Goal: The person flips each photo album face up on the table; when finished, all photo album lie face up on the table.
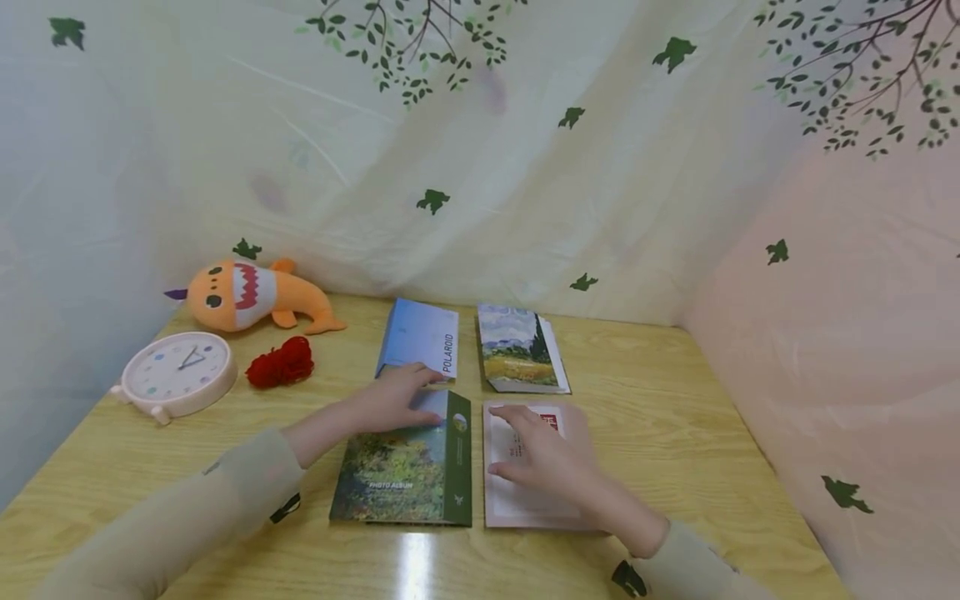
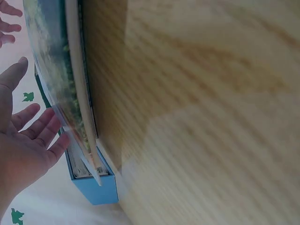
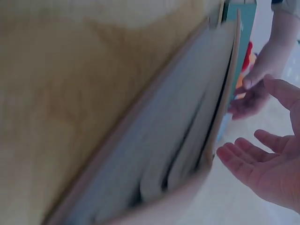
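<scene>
Four books in two rows on a wood-grain bench (image 1: pixel 660 417), two hands above the front row. Front left: photo album (image 1: pixel 397 479), closed, landscape cover lettered PHOTO ALBUM, dark green band along its right side. Front right: pale pink book (image 1: pixel 525 508), closed, with a red mark near the top of its cover, just beside the album. Back left: blue book (image 1: pixel 422 333), lettered POLAROID, directly behind the album. Back right: painting-covered book (image 1: pixel 517 350), field, tree and cloudy sky, behind the pink one. Left hand (image 1: pixel 390 402): over the upper part of the album, fingertips before the near edge of the blue book; grip slack, fingers extended, holding nothing; contact cannot be told. Right hand (image 1: pixel 543 458): over the pink book, thumb and fingers spread, grip likewise loose and without a load; contact cannot be told. Left side of the bench: round pink clock (image 1: pixel 176 371), pale dial, two small feet; red yarn bundle (image 1: pixel 281 362), beside the clock; orange plush toy (image 1: pixel 255 296), toothed mouth, purple horn, lying behind both. Backdrop: pale curtain (image 1: pixel 495 192), printed with green leaves and branches.
</scene>
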`<state>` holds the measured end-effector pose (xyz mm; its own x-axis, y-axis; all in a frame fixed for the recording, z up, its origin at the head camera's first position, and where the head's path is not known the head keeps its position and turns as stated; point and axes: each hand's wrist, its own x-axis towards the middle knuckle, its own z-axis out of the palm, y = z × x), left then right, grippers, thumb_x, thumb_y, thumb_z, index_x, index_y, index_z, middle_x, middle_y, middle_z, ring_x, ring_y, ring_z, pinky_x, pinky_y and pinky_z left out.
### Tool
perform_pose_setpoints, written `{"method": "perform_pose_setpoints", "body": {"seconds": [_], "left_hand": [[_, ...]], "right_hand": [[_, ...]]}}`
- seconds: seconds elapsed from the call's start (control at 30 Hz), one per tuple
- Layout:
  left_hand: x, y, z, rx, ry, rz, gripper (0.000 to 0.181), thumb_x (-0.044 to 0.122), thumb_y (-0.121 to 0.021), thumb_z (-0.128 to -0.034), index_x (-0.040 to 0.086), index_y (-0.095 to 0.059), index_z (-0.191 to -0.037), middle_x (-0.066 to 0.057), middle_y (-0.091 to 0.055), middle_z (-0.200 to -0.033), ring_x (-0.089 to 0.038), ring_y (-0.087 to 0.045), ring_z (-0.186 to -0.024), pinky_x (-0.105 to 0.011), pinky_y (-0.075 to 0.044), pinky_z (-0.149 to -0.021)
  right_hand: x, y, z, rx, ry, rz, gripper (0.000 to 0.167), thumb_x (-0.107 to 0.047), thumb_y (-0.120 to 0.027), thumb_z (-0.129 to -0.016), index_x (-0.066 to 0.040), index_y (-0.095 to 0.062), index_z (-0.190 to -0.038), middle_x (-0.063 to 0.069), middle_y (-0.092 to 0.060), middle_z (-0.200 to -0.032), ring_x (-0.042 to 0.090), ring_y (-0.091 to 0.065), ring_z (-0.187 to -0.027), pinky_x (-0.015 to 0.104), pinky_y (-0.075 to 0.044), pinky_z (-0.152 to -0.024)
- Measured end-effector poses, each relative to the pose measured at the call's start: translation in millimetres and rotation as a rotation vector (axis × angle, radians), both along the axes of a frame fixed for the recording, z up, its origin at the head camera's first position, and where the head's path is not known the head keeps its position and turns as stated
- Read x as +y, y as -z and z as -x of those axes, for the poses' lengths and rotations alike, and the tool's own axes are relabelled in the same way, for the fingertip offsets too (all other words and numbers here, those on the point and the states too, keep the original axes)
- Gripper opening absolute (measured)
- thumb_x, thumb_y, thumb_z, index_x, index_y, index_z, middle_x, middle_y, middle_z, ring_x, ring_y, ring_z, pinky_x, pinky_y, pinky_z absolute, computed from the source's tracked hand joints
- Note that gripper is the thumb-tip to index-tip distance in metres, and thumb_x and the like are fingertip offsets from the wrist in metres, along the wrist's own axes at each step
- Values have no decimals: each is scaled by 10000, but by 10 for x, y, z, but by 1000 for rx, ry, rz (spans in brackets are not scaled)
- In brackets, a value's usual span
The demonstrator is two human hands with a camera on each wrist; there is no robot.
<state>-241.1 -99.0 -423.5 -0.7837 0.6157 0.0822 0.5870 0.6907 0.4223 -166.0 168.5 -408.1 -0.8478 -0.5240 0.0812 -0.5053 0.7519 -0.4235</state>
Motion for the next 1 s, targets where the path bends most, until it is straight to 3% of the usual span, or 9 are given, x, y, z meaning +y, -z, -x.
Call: {"method": "perform_pose_setpoints", "body": {"seconds": [0.13,0.37,0.6,0.77,1.0], "left_hand": [[-10,21,-47,-11,-16,-1,679,464,-701,-818,69,-514,-1338,-99,-586,-1210,-247,-571,-1074,-418,-485,-885],[-34,82,-96,-45,-45,7,677,471,-696,-820,68,-512,-1332,-132,-542,-1299,-286,-534,-1159,-438,-473,-908],[-32,73,-88,-59,-37,-9,681,455,-705,-818,36,-517,-1321,-152,-541,-1294,-297,-531,-1157,-439,-473,-911],[-41,30,-86,-87,-36,-13,671,422,-721,-814,24,-524,-1316,-165,-529,-1302,-315,-513,-1177,-454,-462,-925],[-48,-2,-76,-119,-15,-26,687,413,-735,-803,10,-523,-1318,-175,-524,-1305,-326,-503,-1181,-464,-452,-933]], "right_hand": [[-105,67,-136,-16,-43,-26,796,-408,-757,-777,-87,-400,-1412,91,-450,-1398,240,-428,-1290,395,-383,-1058],[-288,153,-281,-50,-107,-116,878,-552,-713,-762,-113,-366,-1438,110,-415,-1424,262,-440,-1279,401,-427,-1018],[-340,205,-289,-31,-141,-216,957,-620,-709,-718,-86,-369,-1435,118,-413,-1429,261,-438,-1286,395,-399,-1046],[-352,242,-283,35,-171,-300,949,-626,-690,-735,-72,-365,-1434,122,-406,-1431,256,-429,-1291,395,-403,-1042],[-383,240,-279,62,-170,-336,959,-610,-702,-730,-53,-358,-1430,147,-399,-1428,270,-448,-1271,405,-422,-1020]]}}
